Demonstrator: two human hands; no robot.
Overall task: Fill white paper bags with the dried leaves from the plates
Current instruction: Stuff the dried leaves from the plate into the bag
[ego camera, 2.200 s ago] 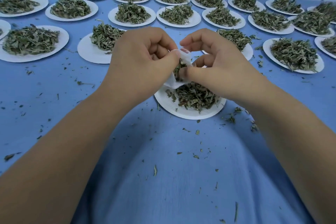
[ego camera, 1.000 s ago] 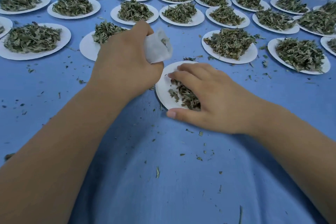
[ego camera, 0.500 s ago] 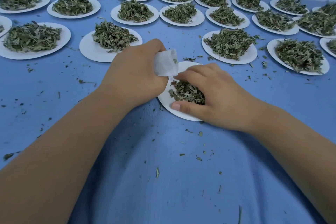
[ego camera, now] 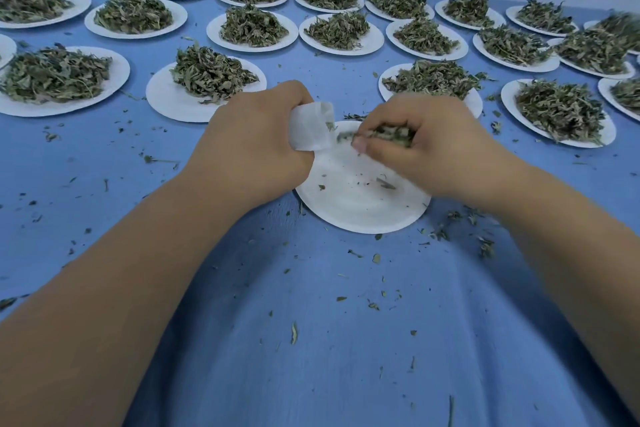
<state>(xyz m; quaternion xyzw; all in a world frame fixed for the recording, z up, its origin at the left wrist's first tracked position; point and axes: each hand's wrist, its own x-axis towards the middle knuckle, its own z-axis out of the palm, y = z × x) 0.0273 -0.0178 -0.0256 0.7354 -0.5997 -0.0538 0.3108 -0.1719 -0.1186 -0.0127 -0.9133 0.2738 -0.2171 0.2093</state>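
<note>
We are holding the white paper bag (ego camera: 309,131) in our left hand (ego camera: 254,152), with its fingers curled round the lower part and pinching it so that the mouth is facing right, towards the incoming leaves; how wide that mouth is standing we cannot tell. Our right hand (ego camera: 436,152) is gripping a clump of dried leaves (ego camera: 388,135) between curled fingers and thumb and bringing it just beside the bag's mouth. A few leaf tips are touching or nearly touching the paper edge. We are working directly above the near plate (ego camera: 360,215), which is lying on the blue cloth (ego camera: 311,357) with only crumbs and a few scraps on it. We judge this placing deliberate: anything slipping from the pinch is falling back onto the plate and not among the scattered bits (ego camera: 375,258) on the cloth. The clump looks like the last of this plate's share, so the bag is probably nearing full. The heaped plates (ego camera: 162,106) are sitting behind and to both sides, apart from our wrists.
</note>
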